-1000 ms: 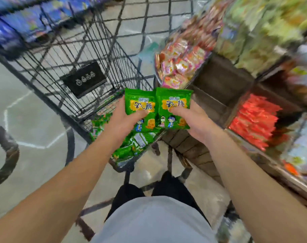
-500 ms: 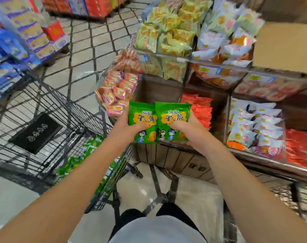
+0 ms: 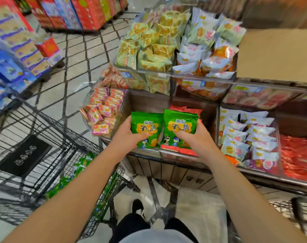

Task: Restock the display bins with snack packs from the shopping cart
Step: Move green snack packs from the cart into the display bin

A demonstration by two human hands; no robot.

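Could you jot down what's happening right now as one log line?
step: restocking | left hand: holds green snack pack | right hand: holds second green pack | position: over wooden display bin | shopping cart: more green packs inside

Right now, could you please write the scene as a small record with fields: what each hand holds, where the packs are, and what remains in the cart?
left hand: grips a green snack pack
right hand: grips a second green pack
pack position: side by side, upright, above the bin with red packs
neighbour bin, right: white packs
neighbour bin, left: pink packs
shopping cart: at left, more green packs inside
step state: packs not yet released
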